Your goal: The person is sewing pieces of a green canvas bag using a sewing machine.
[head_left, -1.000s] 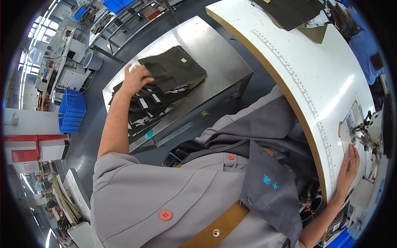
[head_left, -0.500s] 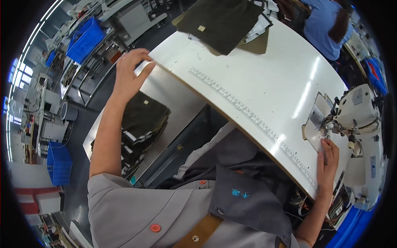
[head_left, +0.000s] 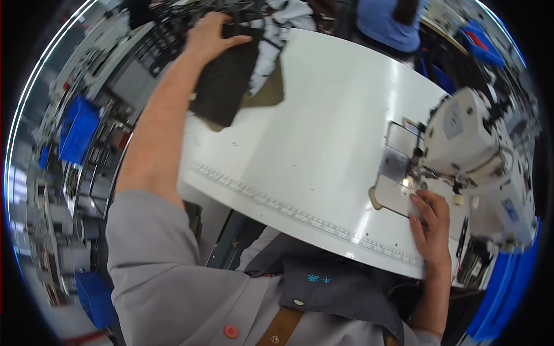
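Observation:
My left hand (head_left: 210,37) reaches to the far left of the white sewing table (head_left: 300,132), onto a stack of dark olive cloth pieces (head_left: 224,86). Its thumb lies over the top piece, spread apart from the fingers, which are slightly blurred. White and lighter olive layers stick out on the stack's right side. On the right, my right hand (head_left: 430,222) rests beside the metal plate (head_left: 392,193) of a white sewing machine (head_left: 461,130). Its fingers are loosely bent and apart, close to the needle area. I see nothing held in it.
A printed ruler scale (head_left: 277,207) runs along the table's near edge. At the left stand a blue bin (head_left: 79,130) and other worktables. A co-worker in a blue top (head_left: 389,26) sits beyond the table. Another blue bin (head_left: 482,43) is at the far right.
My left hand has moved from the table's left edge up onto the cloth stack. The view has swung, shifting the table and machine leftward. My right hand stays by the machine plate.

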